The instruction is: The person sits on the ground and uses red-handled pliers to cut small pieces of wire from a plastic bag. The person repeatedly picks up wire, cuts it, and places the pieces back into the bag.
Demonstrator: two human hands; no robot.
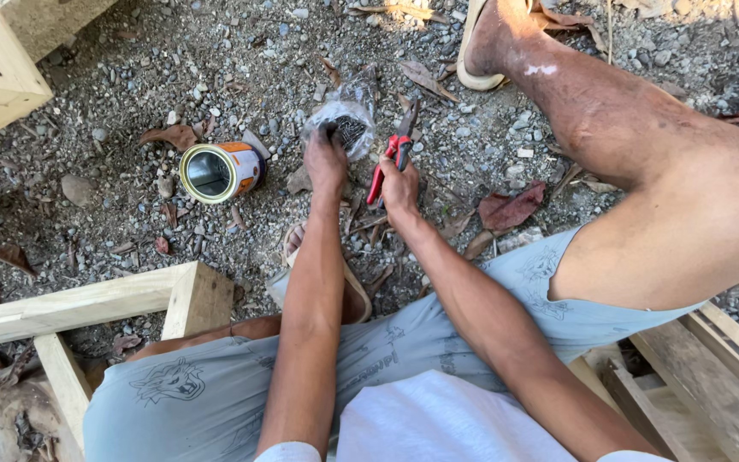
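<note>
Head camera view looks straight down at a seated person's two bare arms stretched out toward gravel ground [130, 77] strewn with dry leaves. Left hand [327, 158] reaches into a clear plastic bag [348, 111] lying on the stones, its fingers curled closed on the bag's rim where dark small contents show through the plastic; what those contents are is too small to tell. Right hand [399, 184], just beside the left, is wrapped closed around red-handled pliers [391, 158], the red grips running down across the palm and the dark metal head pointing up toward the bag. The bag sits directly ahead of both hands, between an open tin can [220, 171] and the person's right leg [643, 171]. That can lies on its side to the left of the bag, near it but apart, its orange-and-white wall facing right and its open mouth facing left and toward the camera, the inside looking bare metal. The person wears pale grey printed shorts [438, 334], and a sandalled foot [485, 43] rests at the top of the frame. Pale wooden frame pieces [87, 299] stand at the lower left, and more boards [712, 376] lie at the lower right.
</note>
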